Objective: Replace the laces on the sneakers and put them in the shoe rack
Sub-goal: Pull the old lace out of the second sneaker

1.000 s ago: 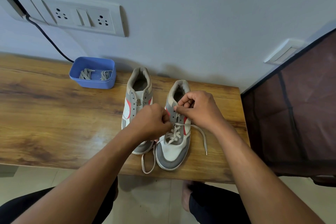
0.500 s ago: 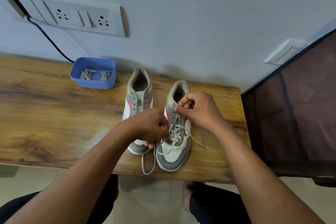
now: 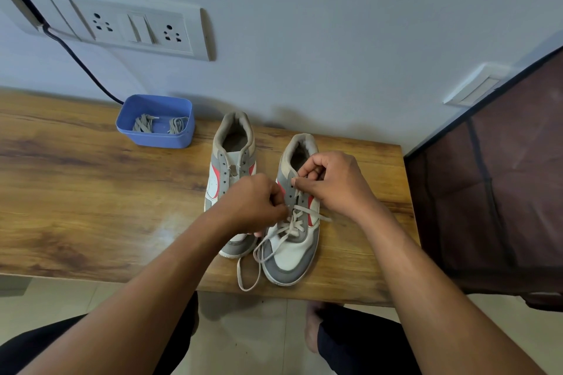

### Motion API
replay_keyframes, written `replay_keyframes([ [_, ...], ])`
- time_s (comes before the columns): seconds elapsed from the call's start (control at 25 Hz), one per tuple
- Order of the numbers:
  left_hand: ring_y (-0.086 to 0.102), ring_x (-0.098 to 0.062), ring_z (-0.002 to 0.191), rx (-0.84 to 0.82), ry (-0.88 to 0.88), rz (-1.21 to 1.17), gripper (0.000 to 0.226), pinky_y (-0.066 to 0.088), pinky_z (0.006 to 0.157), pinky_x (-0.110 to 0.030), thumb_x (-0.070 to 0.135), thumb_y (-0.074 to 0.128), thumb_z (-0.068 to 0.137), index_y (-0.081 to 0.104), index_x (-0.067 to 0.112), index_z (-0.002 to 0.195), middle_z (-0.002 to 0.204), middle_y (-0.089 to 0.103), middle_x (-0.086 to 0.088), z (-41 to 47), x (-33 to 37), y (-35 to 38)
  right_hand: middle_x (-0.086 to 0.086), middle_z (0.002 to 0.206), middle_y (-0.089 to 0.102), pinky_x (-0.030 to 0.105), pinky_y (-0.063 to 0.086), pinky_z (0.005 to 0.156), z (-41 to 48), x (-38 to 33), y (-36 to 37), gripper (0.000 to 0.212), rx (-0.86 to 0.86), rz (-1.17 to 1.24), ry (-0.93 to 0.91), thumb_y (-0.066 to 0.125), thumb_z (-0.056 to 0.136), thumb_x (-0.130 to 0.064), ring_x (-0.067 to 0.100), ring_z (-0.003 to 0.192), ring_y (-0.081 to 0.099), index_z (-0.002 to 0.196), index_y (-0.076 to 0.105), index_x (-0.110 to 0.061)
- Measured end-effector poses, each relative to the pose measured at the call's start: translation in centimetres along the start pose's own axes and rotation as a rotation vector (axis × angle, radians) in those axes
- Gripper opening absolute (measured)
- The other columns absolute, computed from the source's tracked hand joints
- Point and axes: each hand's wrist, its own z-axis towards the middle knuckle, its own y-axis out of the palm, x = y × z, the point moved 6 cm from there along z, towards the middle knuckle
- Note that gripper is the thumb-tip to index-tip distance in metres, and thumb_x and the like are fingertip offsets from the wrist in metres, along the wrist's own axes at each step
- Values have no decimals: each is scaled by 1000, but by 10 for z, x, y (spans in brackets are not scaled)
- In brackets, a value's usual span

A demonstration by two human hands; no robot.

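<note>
Left hand [image 3: 253, 207], pinching the beige flat lace [image 3: 294, 224], is unlacing the grey-and-white leather sneaker [image 3: 292, 256] further, right hand [image 3: 332, 183] seemingly gripping its collar.

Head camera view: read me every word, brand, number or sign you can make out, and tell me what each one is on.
No text can be read anywhere in this view.
On the left sneaker, the right sneaker and its lace: no brand or number shows.
On the socket panel: no legible markings.
On the blue tub: none.
On the small wall plate: none.
</note>
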Motion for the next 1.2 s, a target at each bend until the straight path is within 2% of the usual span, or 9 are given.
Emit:
replay_keyframes([
  [0.16,68,-15,51,-210,-49,-81,23,58,59,-28,24,68,96,68,6,82,64,72,-7,-4,-6,5,-6,70,70,38,60,65,-1,0,0,15,-7,10,-2,89,82,-25,2,59,62,78,74,-27],
  [0.32,67,-12,52,-9,-4,-18,26,55,59,-25,29,68,96,69,8,80,61,71,-4,-1,0,0,-5,69,70,39,60,66,0,0,0,16,-9,15,-2,89,82,-24,4,59,63,78,74,-27],
  [0.48,68,-18,53,-233,-28,-78,20,56,55,-27,18,65,96,67,6,81,69,74,-10,-8,-3,2,-5,69,70,41,61,66,0,1,0,16,-11,28,2,90,81,-23,3,59,62,77,74,-28],
  [0.6,69,-13,53,-33,-5,40,36,59,65,-30,38,67,95,70,6,78,61,72,-5,-3,-5,-3,-4,68,69,41,61,65,0,1,1,17,-12,34,0,90,81,-22,6,58,63,77,74,-27],
  [0.68,68,-14,56,22,47,99,31,60,71,-35,33,68,95,69,7,77,60,70,-5,-1,0,-2,-5,67,69,38,60,64,0,2,1,16,-9,29,0,90,81,-23,4,58,62,77,74,-27],
  [0.84,73,-19,61,-230,8,5,19,60,62,-30,21,66,95,69,10,80,67,73,-8,-3,-9,2,-6,68,69,31,56,62,0,2,1,16,-18,27,-7,90,81,-25,0,57,60,77,75,-27],
  [1.0,68,-14,59,54,53,95,28,56,63,-31,35,70,93,69,13,76,61,69,-4,2,-2,-2,-6,69,70,30,56,62,1,2,1,16,-17,23,0,90,81,-25,0,58,60,78,74,-26],
  [1.12,73,-19,61,-131,45,29,17,61,66,-33,19,67,93,68,7,82,70,74,-8,0,-5,0,-5,70,70,30,56,62,0,2,2,15,-23,31,-1,90,81,-25,0,58,60,79,75,-26],
  [1.2,74,-18,61,-226,-4,-13,19,62,66,-31,23,66,95,70,8,84,72,75,-8,-2,-12,2,-5,70,70,31,56,62,0,2,1,16,-25,30,-2,90,81,-25,0,58,60,78,75,-26],
])
